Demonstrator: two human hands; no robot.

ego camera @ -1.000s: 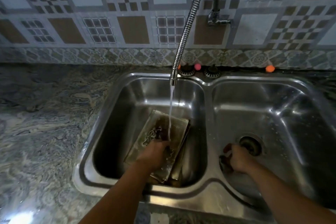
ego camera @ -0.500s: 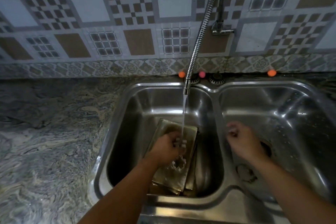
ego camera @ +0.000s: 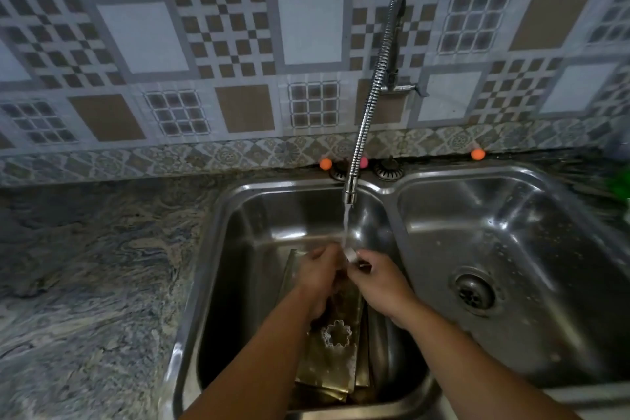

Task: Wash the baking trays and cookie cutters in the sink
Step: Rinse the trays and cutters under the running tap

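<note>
Golden baking trays point(ego camera: 327, 368) lie stacked in the left basin of the steel double sink point(ego camera: 211, 249). A flower-shaped metal cookie cutter point(ego camera: 337, 333) rests on the top tray. My left hand point(ego camera: 320, 278) and my right hand point(ego camera: 378, 280) meet above the trays, both closed on a small metal cookie cutter point(ego camera: 351, 254) held under the stream from the flexible tap point(ego camera: 368, 106). The shape of the held cutter is mostly hidden by my fingers.
The right basin point(ego camera: 511, 249) shows its drain point(ego camera: 474, 291). A marbled stone counter point(ego camera: 85, 283) spreads to the left. Small orange and pink balls point(ego camera: 325, 164) sit along the tiled back wall, and something green point(ego camera: 622, 186) is at the far right edge.
My right hand came up out of the right basin and crossed to the left one. Both hands now hold a small cutter together under the running water.
</note>
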